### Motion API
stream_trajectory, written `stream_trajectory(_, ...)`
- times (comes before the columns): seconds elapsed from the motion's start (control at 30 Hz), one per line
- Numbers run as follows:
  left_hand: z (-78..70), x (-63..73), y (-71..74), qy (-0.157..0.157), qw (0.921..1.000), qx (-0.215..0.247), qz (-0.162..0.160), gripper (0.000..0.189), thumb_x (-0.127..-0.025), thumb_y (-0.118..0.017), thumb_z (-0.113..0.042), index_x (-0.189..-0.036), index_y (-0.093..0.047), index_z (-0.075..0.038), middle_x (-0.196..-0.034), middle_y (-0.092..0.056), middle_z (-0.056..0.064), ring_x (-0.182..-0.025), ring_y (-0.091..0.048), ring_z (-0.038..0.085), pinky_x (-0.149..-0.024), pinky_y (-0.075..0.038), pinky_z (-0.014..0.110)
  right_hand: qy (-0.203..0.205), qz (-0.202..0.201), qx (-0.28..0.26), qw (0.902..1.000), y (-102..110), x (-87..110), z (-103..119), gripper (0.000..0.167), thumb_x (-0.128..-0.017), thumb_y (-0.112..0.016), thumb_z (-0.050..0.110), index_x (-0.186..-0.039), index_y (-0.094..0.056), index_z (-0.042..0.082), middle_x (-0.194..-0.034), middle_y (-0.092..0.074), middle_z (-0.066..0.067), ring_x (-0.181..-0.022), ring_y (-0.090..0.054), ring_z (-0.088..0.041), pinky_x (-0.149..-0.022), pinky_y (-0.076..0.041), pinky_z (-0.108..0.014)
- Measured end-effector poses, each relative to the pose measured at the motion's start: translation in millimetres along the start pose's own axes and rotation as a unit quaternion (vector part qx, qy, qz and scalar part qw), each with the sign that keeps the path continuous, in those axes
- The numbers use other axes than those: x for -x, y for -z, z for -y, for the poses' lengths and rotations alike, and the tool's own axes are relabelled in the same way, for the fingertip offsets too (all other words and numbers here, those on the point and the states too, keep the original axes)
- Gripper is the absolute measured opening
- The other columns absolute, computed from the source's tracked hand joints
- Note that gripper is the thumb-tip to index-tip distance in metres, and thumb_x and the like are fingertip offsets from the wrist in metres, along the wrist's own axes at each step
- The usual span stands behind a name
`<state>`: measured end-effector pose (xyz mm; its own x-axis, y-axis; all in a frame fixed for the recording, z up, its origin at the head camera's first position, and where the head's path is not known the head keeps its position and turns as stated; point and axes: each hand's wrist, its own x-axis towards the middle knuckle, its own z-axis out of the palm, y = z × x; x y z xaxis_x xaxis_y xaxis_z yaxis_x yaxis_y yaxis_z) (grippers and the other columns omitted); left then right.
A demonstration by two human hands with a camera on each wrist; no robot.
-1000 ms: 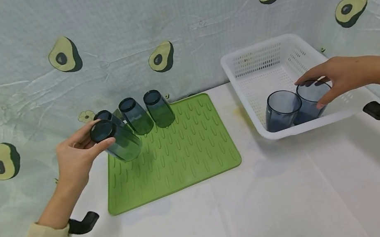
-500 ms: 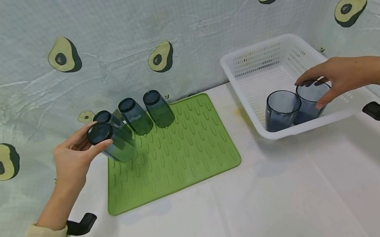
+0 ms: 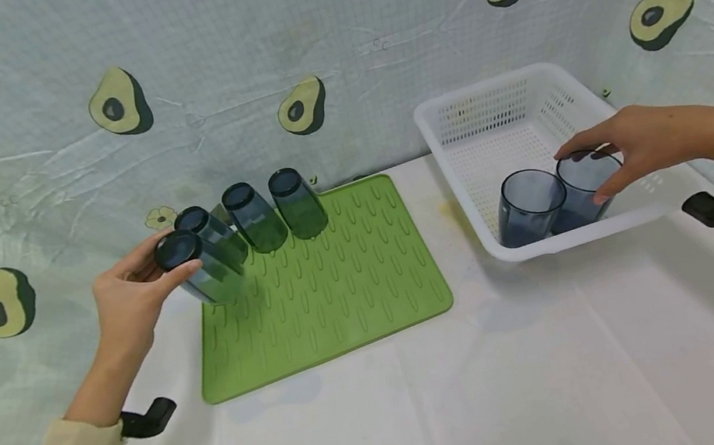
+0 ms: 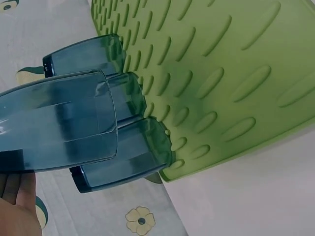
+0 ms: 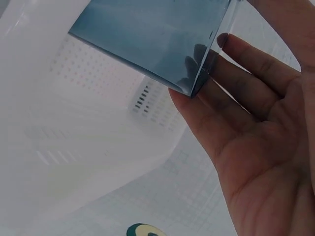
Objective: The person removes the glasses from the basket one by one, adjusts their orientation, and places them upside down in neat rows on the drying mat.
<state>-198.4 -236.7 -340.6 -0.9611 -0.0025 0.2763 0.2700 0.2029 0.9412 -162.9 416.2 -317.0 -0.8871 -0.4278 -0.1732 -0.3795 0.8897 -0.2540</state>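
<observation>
My left hand point(image 3: 129, 300) holds a blue-tinted drinking glass point(image 3: 206, 275) bottom up, thumb and fingers around its base, over the left part of a green ridged drying mat point(image 3: 347, 287). In the left wrist view, the held glass point(image 4: 59, 120) has its rim apart from the mat. Three like glasses stand bottom up along the mat's back edge: a left one point(image 3: 215, 234), a middle one point(image 3: 255, 220) and a right one point(image 3: 299, 204). My right hand point(image 3: 641, 143) grips the rim of an upright glass point(image 3: 574, 208) in the white basket point(image 3: 457, 186); the right wrist view shows fingers behind its wall.
Another upright glass point(image 3: 529, 213) stands in the basket's front corner, left of the one my right hand grips. A white cloth point(image 3: 429, 399) covers the table. Behind it hangs a pale sheet point(image 3: 216, 57) printed with avocados.
My left hand has moved slightly left with the upturned glass, showing more of the left glass behind it. The right hand and its glass have stayed put.
</observation>
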Motion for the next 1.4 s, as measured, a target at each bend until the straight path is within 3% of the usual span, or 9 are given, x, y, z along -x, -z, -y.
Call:
stream_trajectory(0.13, 3.9, -2.4, 2.2, 0.004, 0.9997, -0.025, -0.007, 0.057, -0.08, -0.085, 0.001, -0.134, -0.067, -0.006, -0.115, -0.071, -0.013, -0.104, -0.068, 0.001, -0.088, -0.052, 0.009, -0.006, 0.002, 0.009, 0.9999, 0, 0.3, 0, 0.078, -0.073, -0.091, 0.042, -0.14, -0.061, 0.017, -0.131, -0.067, -0.011, -0.11, -0.067, -0.031, -0.088, -0.055, -0.05)
stream_trajectory(0.33, 10.0, -4.1, 5.5, 0.015, 0.9982, -0.057, -0.013, 0.06, -0.081, -0.086, -0.002, -0.137, -0.065, -0.007, -0.116, -0.069, -0.015, -0.103, -0.066, -0.001, -0.086, -0.052, 0.007, -0.029, 0.008, 0.031, 0.9991, 2, -0.3, 2, 0.079, -0.073, -0.091, 0.045, -0.141, -0.062, 0.019, -0.118, -0.07, -0.002, -0.087, -0.055, -0.013, -0.078, -0.052, -0.036)
stream_trajectory(0.47, 13.6, -5.8, 7.1, 0.024, 0.9971, -0.07, -0.017, 0.061, -0.081, -0.086, -0.004, -0.138, -0.064, -0.008, -0.118, -0.068, -0.015, -0.103, -0.066, -0.002, -0.086, -0.051, 0.007, -0.039, 0.014, 0.031, 0.9987, 2, -0.4, 4, 0.079, -0.073, -0.09, 0.046, -0.142, -0.062, 0.018, -0.114, -0.071, 0.0, -0.085, -0.053, -0.014, -0.074, -0.05, -0.033)
stream_trajectory(0.7, 24.6, -10.0, 9.0, 0.03, 0.9902, -0.134, -0.027, 0.062, -0.084, -0.086, -0.012, -0.14, -0.063, -0.009, -0.116, -0.068, -0.018, -0.102, -0.064, -0.005, -0.086, -0.051, 0.006, -0.045, 0.016, 0.034, 0.9983, 3, -0.7, 4, 0.08, -0.074, -0.09, 0.047, -0.142, -0.062, 0.017, -0.112, -0.07, 0.0, -0.085, -0.053, -0.016, -0.073, -0.049, -0.034)
stream_trajectory(1.1, 38.3, -13.8, 11.3, 0.039, 0.9913, -0.122, -0.029, 0.065, -0.084, -0.085, -0.012, -0.143, -0.059, -0.006, -0.119, -0.066, -0.016, -0.103, -0.063, -0.005, -0.086, -0.05, 0.006, -0.039, 0.022, 0.036, 0.9983, 3, -1.5, 4, 0.079, -0.075, -0.089, 0.048, -0.142, -0.061, 0.018, -0.106, -0.068, 0.003, -0.084, -0.051, -0.016, -0.072, -0.048, -0.033)
stream_trajectory(1.27, 43.1, -15.1, 11.1, 0.041, 0.9892, -0.137, -0.033, 0.063, -0.085, -0.085, -0.015, -0.142, -0.061, -0.011, -0.125, -0.066, -0.012, -0.105, -0.062, -0.006, -0.088, -0.05, 0.007, -0.024, 0.02, 0.043, 0.9986, 4, -1.2, 3, 0.079, -0.075, -0.089, 0.046, -0.142, -0.061, 0.016, -0.094, -0.063, 0.004, -0.077, -0.048, -0.013, -0.066, -0.042, -0.029)
stream_trajectory(1.4, 47.9, -15.8, 10.6, 0.042, 0.9922, -0.111, -0.038, 0.062, -0.083, -0.086, -0.012, -0.141, -0.063, -0.011, -0.12, -0.066, -0.014, -0.104, -0.063, -0.004, -0.087, -0.051, 0.007, -0.02, 0.017, 0.042, 0.9988, 3, -1.5, 3, 0.078, -0.075, -0.089, 0.047, -0.141, -0.061, 0.016, -0.101, -0.067, 0.002, -0.08, -0.051, -0.014, -0.067, -0.044, -0.029)
